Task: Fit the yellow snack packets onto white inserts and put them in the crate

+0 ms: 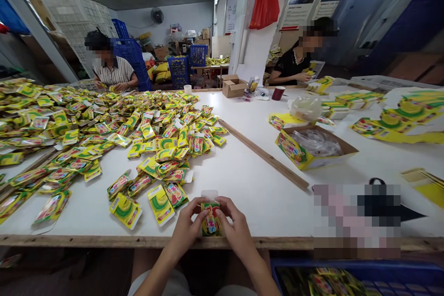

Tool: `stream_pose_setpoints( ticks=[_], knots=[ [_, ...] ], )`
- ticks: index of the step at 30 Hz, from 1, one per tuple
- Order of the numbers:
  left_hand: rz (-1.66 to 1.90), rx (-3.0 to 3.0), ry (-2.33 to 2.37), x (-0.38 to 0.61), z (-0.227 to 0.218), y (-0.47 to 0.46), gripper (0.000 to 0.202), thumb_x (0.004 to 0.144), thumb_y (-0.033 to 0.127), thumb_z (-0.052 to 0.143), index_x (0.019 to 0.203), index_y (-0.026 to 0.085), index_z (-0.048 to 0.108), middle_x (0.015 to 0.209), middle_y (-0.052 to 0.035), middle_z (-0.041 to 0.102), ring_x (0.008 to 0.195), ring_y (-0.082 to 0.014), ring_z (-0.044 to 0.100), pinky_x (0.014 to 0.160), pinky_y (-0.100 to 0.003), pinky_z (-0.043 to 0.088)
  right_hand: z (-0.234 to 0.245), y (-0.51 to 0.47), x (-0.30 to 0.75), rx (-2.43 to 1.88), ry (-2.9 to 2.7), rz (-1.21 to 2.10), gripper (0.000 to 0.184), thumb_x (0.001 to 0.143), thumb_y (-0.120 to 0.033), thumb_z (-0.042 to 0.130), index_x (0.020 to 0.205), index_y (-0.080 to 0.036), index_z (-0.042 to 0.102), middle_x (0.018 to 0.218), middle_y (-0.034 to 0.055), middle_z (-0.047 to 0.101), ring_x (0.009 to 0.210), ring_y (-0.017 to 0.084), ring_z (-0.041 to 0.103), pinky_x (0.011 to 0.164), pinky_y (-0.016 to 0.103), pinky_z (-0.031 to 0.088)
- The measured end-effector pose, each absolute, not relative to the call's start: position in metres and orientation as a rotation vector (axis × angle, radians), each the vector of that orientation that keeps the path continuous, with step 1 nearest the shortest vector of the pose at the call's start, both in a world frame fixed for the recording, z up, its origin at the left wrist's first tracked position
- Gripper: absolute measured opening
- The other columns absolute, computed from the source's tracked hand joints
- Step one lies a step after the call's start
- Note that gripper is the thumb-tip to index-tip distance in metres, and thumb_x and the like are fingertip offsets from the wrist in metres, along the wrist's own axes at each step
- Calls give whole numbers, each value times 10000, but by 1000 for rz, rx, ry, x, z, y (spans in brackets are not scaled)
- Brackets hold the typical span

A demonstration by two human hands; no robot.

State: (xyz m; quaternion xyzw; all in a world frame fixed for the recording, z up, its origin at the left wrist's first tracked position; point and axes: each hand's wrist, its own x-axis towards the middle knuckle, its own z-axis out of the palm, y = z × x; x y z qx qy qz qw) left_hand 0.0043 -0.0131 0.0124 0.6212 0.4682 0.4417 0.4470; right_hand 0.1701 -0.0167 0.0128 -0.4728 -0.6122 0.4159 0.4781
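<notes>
A small yellow-green candy box (211, 224) with red and white lettering is held upright at the table's front edge, its pale top flap standing up. My left hand (190, 223) grips its left side, the thumb on the printed front. On the other side my right hand (234, 222) pinches it in the same way. Just left of my hands lie a candy box with a green swirl (161, 205) and another yellow candy box (125, 211). Beyond them spreads a large heap of similar small boxes (166, 148), several with white flaps sticking out.
A wooden strip (263, 153) crosses the white table (236, 185). To its right stands an open display carton (314, 148) with clear plastic inside. A blue crate (391, 270) with small boxes sits low at right. Two co-workers, a person (116, 71) and another person (294, 64), handle boxes across the table.
</notes>
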Motion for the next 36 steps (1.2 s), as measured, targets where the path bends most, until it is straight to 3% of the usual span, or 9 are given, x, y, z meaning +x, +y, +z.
stream_pose_setpoints(
  ticks=[4, 7, 9, 11, 13, 18, 27, 36],
  knots=[
    [1076, 1590, 1168, 4, 16, -10, 211, 889, 279, 545, 1061, 195, 633, 993, -70, 683, 838, -194, 631, 768, -315, 505, 19, -10, 172, -1166, -1552, 1011, 160, 898, -263, 507, 1004, -214, 617, 931, 42, 710, 855, 197, 670, 776, 293, 531],
    [1165, 1587, 1155, 8, 14, -8, 167, 870, 267, 572, 999, 199, 654, 1084, -83, 651, 1019, -228, 603, 857, -333, 492, 20, -6, 171, -1180, -1553, 932, 132, 877, -255, 528, 928, -210, 641, 940, 48, 701, 887, 204, 657, 785, 297, 523],
    [1246, 1508, 1121, 11, 11, -7, 197, 862, 258, 585, 1052, 215, 614, 1111, -79, 635, 1071, -233, 587, 883, -346, 491, 17, -5, 169, -1170, -1506, 885, 121, 862, -245, 541, 912, -205, 643, 976, 58, 690, 932, 210, 646, 807, 303, 522],
    [1298, 1406, 1079, 14, 9, -7, 286, 859, 257, 590, 1139, 232, 543, 1080, -69, 646, 1024, -220, 614, 869, -353, 505, 14, -5, 167, -1152, -1431, 870, 164, 857, -233, 541, 997, -202, 622, 985, 63, 687, 932, 205, 650, 812, 307, 530],
    [1296, 1392, 1077, 15, 10, -7, 265, 858, 264, 591, 1116, 222, 551, 1043, -65, 660, 986, -215, 629, 869, -354, 505, 14, -6, 166, -1138, -1403, 867, 216, 863, -227, 534, 1066, -204, 603, 965, 60, 691, 901, 197, 657, 804, 311, 538],
    [1247, 1495, 1172, 15, 22, -9, 143, 862, 305, 583, 889, 179, 646, 935, -68, 685, 929, -220, 637, 847, -335, 498, 28, -10, 165, -1094, -1542, 841, 128, 874, -267, 557, 889, -213, 672, 942, 61, 669, 905, 206, 626, 781, 305, 525],
    [1293, 1399, 1272, 20, 30, -1, 148, 811, 288, 625, 885, 164, 657, 741, -10, 649, 680, -159, 599, 652, -256, 489, 35, -2, 159, -1303, -1505, 768, 113, 830, -294, 584, 834, -202, 650, 776, 31, 676, 689, 178, 592, 667, 281, 482],
    [1261, 1335, 1224, 15, 22, -7, 261, 840, 409, 594, 908, 171, 677, 881, -54, 697, 831, -206, 638, 752, -289, 500, 35, -5, 159, -1252, -1437, 904, 195, 853, -368, 567, 832, -193, 649, 771, 34, 688, 712, 184, 628, 668, 270, 495]
  ],
)
